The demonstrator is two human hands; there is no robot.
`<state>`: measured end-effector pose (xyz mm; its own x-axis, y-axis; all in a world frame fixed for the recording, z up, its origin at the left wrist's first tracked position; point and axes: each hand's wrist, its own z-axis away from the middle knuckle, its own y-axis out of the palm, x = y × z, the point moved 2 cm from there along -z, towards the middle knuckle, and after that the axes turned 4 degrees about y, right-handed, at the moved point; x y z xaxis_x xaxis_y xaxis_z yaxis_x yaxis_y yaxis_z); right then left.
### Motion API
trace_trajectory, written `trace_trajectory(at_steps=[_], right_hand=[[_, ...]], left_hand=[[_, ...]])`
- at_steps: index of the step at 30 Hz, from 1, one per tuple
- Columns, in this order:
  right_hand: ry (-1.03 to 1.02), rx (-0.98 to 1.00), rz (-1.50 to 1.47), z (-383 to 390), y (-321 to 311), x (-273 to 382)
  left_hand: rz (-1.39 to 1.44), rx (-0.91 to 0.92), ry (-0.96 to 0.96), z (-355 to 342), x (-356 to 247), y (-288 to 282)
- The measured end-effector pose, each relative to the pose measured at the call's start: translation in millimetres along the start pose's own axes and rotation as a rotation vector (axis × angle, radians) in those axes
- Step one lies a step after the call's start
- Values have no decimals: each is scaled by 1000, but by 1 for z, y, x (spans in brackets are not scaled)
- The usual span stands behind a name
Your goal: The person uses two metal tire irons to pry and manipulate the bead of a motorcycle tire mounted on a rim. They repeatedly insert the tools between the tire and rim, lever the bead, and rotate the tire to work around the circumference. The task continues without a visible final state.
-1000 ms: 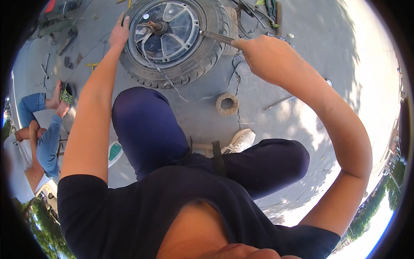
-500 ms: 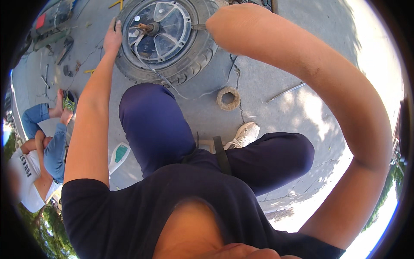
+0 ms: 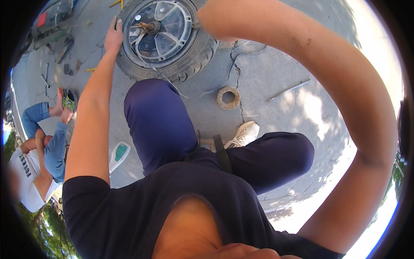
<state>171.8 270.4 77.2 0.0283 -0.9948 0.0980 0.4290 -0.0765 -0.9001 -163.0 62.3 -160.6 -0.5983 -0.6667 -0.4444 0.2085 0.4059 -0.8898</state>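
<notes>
A tyre point(image 3: 194, 64) with a metal hub wheel point(image 3: 172, 43) lies on the ground at the top, a rusty axle point(image 3: 150, 27) sticking up from its middle and a grey cable point(image 3: 153, 68) running off it. My left hand point(image 3: 113, 38) grips the tyre's left edge. My right hand point(image 3: 215, 19) is at the wheel's right side, closed round a flat metal tool point(image 3: 196, 25) that mostly disappears behind the hand; its tip is at the rim.
A tan ring point(image 3: 228, 98) and a metal rod point(image 3: 289, 90) lie on cracked concrete point(image 3: 293, 116). Loose tools point(image 3: 46, 77) and parts point(image 3: 64, 49) are scattered at upper left. A seated person point(image 3: 43, 155) is at the left, near a white-green object point(image 3: 120, 155).
My right hand has moved up and left toward the rim, covering most of the tool, and my right arm now arches higher. My left hand stays on the tyre.
</notes>
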Motion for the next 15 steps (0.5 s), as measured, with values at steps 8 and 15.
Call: trace_trajectory(at_steps=[8,15], right_hand=[[28,26,43,-17,-5,9],[22,74,52,-46,-7,10]], left_hand=[[-14,-2,12,-4,0,6],[-23,-33,41,0,7,2]])
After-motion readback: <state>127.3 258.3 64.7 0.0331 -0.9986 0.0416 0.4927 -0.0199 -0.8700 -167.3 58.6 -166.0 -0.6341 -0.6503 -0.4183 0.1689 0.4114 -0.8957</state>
